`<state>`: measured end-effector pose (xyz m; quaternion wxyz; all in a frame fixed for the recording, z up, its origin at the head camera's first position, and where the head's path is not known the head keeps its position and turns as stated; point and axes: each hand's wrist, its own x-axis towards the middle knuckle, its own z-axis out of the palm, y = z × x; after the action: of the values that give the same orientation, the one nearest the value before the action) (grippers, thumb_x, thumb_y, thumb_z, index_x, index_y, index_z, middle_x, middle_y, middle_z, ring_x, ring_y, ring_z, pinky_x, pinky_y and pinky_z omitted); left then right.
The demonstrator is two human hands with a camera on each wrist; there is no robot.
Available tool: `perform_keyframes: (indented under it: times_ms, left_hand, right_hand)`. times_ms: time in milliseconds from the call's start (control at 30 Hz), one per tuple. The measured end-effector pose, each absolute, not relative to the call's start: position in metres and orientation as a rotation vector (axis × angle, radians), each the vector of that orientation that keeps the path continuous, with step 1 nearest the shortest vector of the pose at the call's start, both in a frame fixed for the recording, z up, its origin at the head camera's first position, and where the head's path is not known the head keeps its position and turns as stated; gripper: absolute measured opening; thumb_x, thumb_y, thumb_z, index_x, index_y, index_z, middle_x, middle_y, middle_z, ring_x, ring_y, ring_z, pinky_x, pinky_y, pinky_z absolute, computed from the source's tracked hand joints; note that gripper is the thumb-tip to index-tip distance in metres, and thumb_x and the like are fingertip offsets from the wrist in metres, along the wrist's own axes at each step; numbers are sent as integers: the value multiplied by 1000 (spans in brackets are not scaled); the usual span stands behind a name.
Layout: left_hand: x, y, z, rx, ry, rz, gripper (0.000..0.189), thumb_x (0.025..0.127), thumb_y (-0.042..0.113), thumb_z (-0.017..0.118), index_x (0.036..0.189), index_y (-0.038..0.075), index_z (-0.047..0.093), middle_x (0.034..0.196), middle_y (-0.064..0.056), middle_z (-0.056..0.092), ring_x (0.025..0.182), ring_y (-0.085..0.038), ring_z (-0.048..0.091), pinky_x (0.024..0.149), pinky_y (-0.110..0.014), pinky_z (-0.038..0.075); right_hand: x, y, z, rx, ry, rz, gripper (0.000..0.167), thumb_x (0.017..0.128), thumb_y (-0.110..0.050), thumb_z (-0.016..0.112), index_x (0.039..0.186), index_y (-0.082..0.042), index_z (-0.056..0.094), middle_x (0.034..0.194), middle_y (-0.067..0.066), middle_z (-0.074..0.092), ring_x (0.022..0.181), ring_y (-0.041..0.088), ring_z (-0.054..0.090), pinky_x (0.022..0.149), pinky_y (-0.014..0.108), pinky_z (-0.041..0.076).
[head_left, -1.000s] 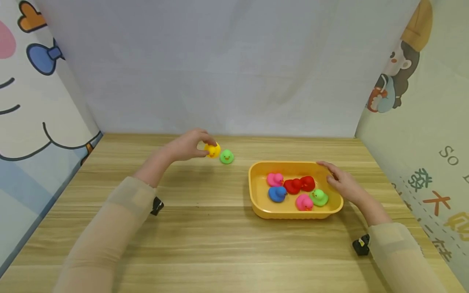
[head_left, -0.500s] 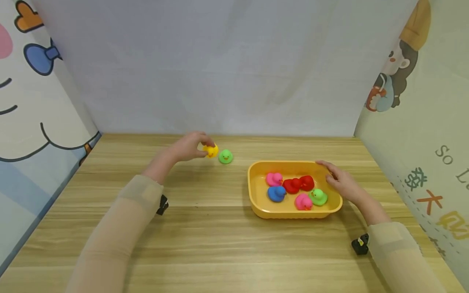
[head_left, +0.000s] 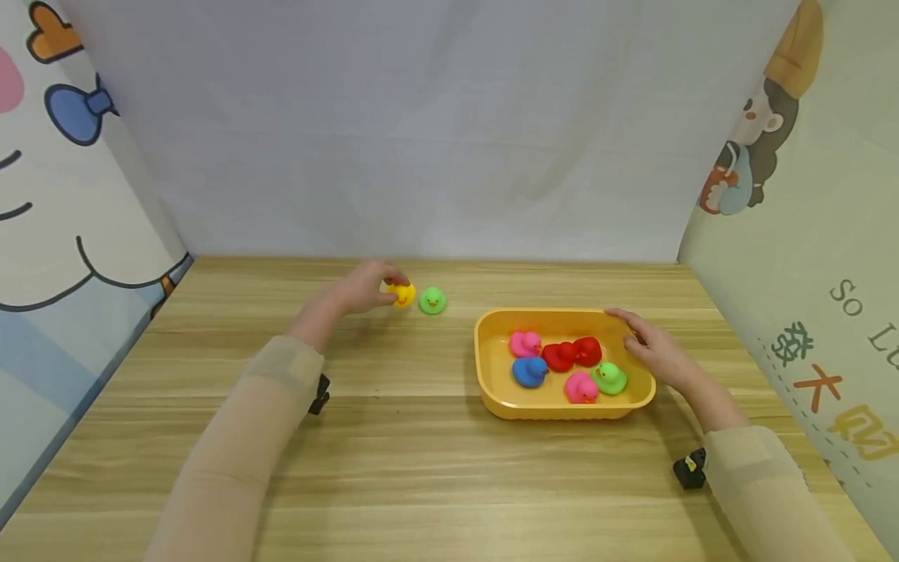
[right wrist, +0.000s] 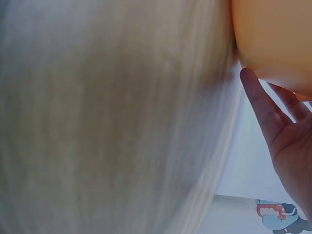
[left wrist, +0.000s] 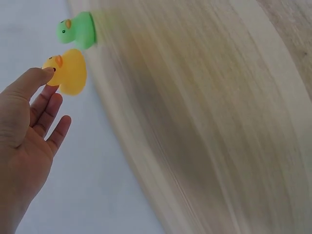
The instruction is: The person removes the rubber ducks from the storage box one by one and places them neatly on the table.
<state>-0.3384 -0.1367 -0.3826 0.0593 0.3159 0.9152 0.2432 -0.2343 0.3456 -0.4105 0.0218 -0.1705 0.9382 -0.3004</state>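
Note:
At the back of the table my left hand (head_left: 365, 287) pinches a yellow rubber duck (head_left: 403, 294) by its head between thumb and fingertips. In the left wrist view the yellow duck (left wrist: 73, 72) shows its beak and round body, while my other fingers spread loosely below. Just right of it a green rubber duck (head_left: 432, 300) stands on the table, facing me. My right hand (head_left: 656, 353) rests at the right end of a yellow plastic basin (head_left: 485, 382). Seen in the right wrist view, extended fingers (right wrist: 261, 100) touch the basin's outer wall (right wrist: 278, 39).
Inside the basin lie two pink ducks (head_left: 582, 387), two red ducks (head_left: 559, 357), a blue duck (head_left: 530, 371) and a green duck (head_left: 611, 378). Behind the wooden table (head_left: 393, 468) hangs a pale curtain (head_left: 421, 133); printed panels (head_left: 829, 234) stand at both sides.
My left hand has lowered slightly toward the table with the yellow duck, and its forearm has shifted right. The right hand and basin stay in place.

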Motion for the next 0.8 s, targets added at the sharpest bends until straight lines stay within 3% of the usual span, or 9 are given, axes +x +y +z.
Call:
perform_keyframes:
  times_ms: [233,800]
  left_hand:
    - [-341,-135,-390,952,2765,672,29,88,3,63,116,-4,62,116,-18,62,109,-33,55,96,-45,45]
    - [-346,-136,-403,905,2755,680,32,91,4,59,122,-4,59,119,-19,59,112,-33,52,99,-46,42]
  right_hand:
    - [-234,345,-410,-526,2906,-924,47,96,-4,42,143,-8,37,132,25,47,58,15,37,72,36,41]
    - [-234,345,-410,-549,2904,-934,46,97,-4,41,143,-6,36,137,27,44,62,17,39,77,39,40]
